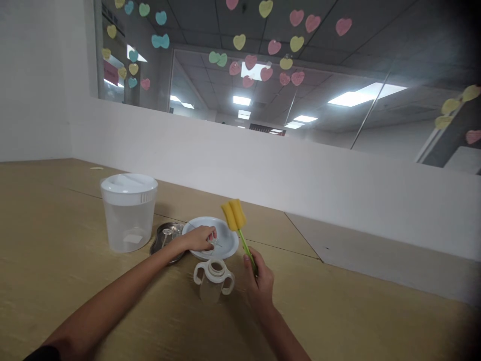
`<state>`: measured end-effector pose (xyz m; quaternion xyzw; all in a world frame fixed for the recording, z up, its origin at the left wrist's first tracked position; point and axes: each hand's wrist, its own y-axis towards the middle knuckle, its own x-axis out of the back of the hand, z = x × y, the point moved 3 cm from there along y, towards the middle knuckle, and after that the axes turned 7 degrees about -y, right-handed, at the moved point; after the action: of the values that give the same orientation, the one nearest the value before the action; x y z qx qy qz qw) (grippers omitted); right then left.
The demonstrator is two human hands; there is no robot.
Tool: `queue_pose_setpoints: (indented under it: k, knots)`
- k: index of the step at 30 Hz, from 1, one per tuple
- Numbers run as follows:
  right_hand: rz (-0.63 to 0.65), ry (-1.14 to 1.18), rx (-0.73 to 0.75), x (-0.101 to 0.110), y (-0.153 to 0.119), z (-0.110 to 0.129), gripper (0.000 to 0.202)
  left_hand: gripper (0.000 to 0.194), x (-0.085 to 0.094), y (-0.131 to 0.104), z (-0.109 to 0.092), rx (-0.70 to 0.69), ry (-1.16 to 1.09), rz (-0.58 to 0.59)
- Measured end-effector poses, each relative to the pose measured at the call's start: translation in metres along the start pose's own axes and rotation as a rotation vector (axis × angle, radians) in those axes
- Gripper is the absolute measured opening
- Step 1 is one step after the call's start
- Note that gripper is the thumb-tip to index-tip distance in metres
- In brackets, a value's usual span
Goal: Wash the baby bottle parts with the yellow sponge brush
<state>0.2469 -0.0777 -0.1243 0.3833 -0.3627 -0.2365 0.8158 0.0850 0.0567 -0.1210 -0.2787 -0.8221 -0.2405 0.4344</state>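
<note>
My right hand (258, 276) is wrapped round the green handle of a sponge bottle brush (236, 214), its yellow sponge head pointing up. My left hand (199, 237) reaches into a shallow pale-blue basin (231, 250). Its fingers are closed at a small clear piece (214, 241), too small and partly hidden to name. In front of the basin stands a clear baby bottle (211, 291) with a white collar, two side handles and an open top. A metal tray (155, 245) with small clear parts lies partly behind my left forearm.
On the left stands a translucent bucket (128, 220) with a white lid. The tan table (356, 316) meets a white wall (225, 160) at the back. Above it is a window with heart-shaped notes (265, 8).
</note>
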Motion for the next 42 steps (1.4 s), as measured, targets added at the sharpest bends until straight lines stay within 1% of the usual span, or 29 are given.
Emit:
queue_pose_setpoints:
  k: [3, 6, 8, 10, 12, 13, 15, 17, 18, 20, 22, 24, 27, 28, 29, 30, 33, 34, 35, 37, 38, 39, 40, 42]
  knots:
    - [0.005, 0.006, 0.009, 0.0, 0.0, 0.0, 0.027, 0.042, 0.009, -0.002, -0.005, -0.048, -0.027, -0.034]
    - [0.013, -0.01, 0.028, -0.001, -0.001, -0.001, 0.026, 0.037, 0.026, -0.006, -0.016, -0.093, -0.106, -0.173]
    - [0.049, -0.051, 0.066, -0.004, -0.003, -0.003, 0.027, 0.03, 0.04, -0.011, -0.026, -0.11, -0.241, -0.275]
    - [0.102, -0.099, 0.129, -0.008, -0.005, -0.003, 0.028, 0.024, 0.054, -0.018, -0.036, -0.162, -0.411, -0.331]
    - [0.133, -0.124, 0.183, -0.01, -0.007, -0.002, 0.029, 0.021, 0.066, -0.025, -0.044, -0.209, -0.588, -0.353]
    - [0.133, -0.127, 0.183, -0.01, -0.007, -0.002, 0.029, 0.022, 0.072, -0.028, -0.047, -0.212, -0.673, -0.357]
    - [0.103, -0.121, 0.115, -0.008, -0.006, -0.002, 0.03, 0.027, 0.079, -0.034, -0.048, -0.173, -0.812, -0.345]
    - [0.068, -0.116, 0.03, -0.006, -0.006, -0.004, 0.031, 0.031, 0.083, -0.039, -0.048, -0.131, -0.879, -0.313]
    - [0.066, -0.114, 0.011, -0.006, -0.006, -0.004, 0.032, 0.032, 0.084, -0.041, -0.048, -0.121, -0.896, -0.293]
    - [0.104, -0.112, 0.023, -0.007, -0.006, -0.004, 0.033, 0.033, 0.086, -0.043, -0.049, -0.122, -0.934, -0.284]
    - [0.161, -0.101, 0.029, -0.009, -0.006, -0.005, 0.035, 0.033, 0.086, -0.044, -0.051, -0.134, -0.981, -0.317]
    - [0.161, -0.07, -0.004, -0.009, -0.005, -0.005, 0.035, 0.032, 0.088, -0.046, -0.053, -0.153, -1.002, -0.391]
    - [0.107, -0.024, -0.068, -0.006, -0.001, -0.005, 0.034, 0.033, 0.09, -0.046, -0.055, -0.175, -1.001, -0.582]
    - [0.11, -0.016, -0.077, -0.006, -0.001, -0.004, 0.034, 0.033, 0.09, -0.046, -0.055, -0.182, -0.996, -0.634]
    - [0.132, -0.013, -0.075, -0.007, -0.001, -0.004, 0.034, 0.034, 0.087, -0.044, -0.055, -0.188, -0.987, -0.653]
    - [0.164, -0.009, -0.065, -0.009, -0.002, -0.003, 0.035, 0.034, 0.084, -0.042, -0.054, -0.194, -0.976, -0.638]
    - [0.234, 0.02, -0.047, -0.013, -0.004, -0.002, 0.037, 0.036, 0.076, -0.034, -0.051, -0.206, -0.894, -0.527]
    - [0.231, 0.038, -0.065, -0.013, -0.004, -0.003, 0.037, 0.035, 0.077, -0.033, -0.049, -0.199, -0.832, -0.52]
    - [0.211, 0.057, -0.096, -0.012, -0.003, -0.004, 0.038, 0.034, 0.08, -0.034, -0.046, -0.186, -0.738, -0.541]
    - [0.131, 0.088, -0.179, -0.007, 0.0, -0.007, 0.039, 0.027, 0.091, -0.042, -0.041, -0.141, -0.435, -0.595]
    - [0.079, 0.098, -0.22, -0.004, 0.002, -0.009, 0.041, 0.022, 0.097, -0.047, -0.038, -0.104, -0.247, -0.594]
    - [0.032, 0.104, -0.254, -0.002, 0.004, -0.01, 0.043, 0.018, 0.102, -0.052, -0.035, -0.055, -0.057, -0.555]
    - [0.0, 0.108, -0.276, 0.001, 0.005, -0.012, 0.044, 0.015, 0.105, -0.056, -0.031, 0.007, 0.11, -0.48]
    - [-0.028, 0.117, -0.296, 0.003, 0.006, -0.013, 0.046, 0.016, 0.107, -0.063, -0.021, 0.136, 0.327, -0.285]
